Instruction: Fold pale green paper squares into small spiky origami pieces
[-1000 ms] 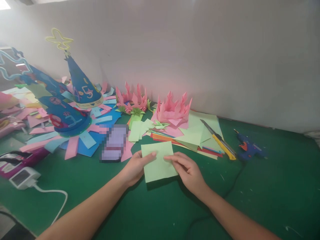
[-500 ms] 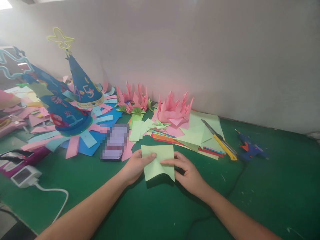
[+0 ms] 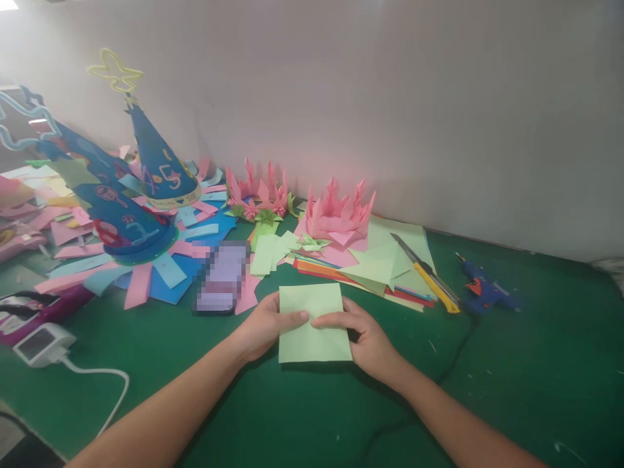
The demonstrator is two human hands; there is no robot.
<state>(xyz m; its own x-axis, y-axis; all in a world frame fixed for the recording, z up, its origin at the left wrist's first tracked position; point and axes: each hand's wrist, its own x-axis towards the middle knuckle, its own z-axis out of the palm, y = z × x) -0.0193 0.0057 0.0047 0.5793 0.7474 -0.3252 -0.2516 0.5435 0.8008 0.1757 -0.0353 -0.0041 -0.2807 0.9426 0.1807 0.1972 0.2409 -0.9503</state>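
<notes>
A square of pale green paper (image 3: 314,344) is held up between both hands over the green table. My left hand (image 3: 263,325) grips its left side, thumb across the front and the fingers hidden behind. On the right side my right hand (image 3: 365,331) pinches the sheet, with one finger lying on the front near the middle. Thumb and finger almost meet at the centre of the paper. A pink folded-paper crown (image 3: 338,211) stands behind the sheet, on a stack of coloured paper (image 3: 409,250).
Right of the stack lie a yellow utility knife (image 3: 433,283) and a blue glue gun (image 3: 490,289) with its cord. At left are a phone (image 3: 224,276), blue cone hats (image 3: 163,159), paper strips (image 3: 139,283) and a white charger (image 3: 43,344). Another pink crown (image 3: 258,192) sits near the wall.
The green paper, bowed upward at its lower edge before, is now nearly flat. My left thumb has moved lower, towards the middle of the sheet. Both hands keep their hold.
</notes>
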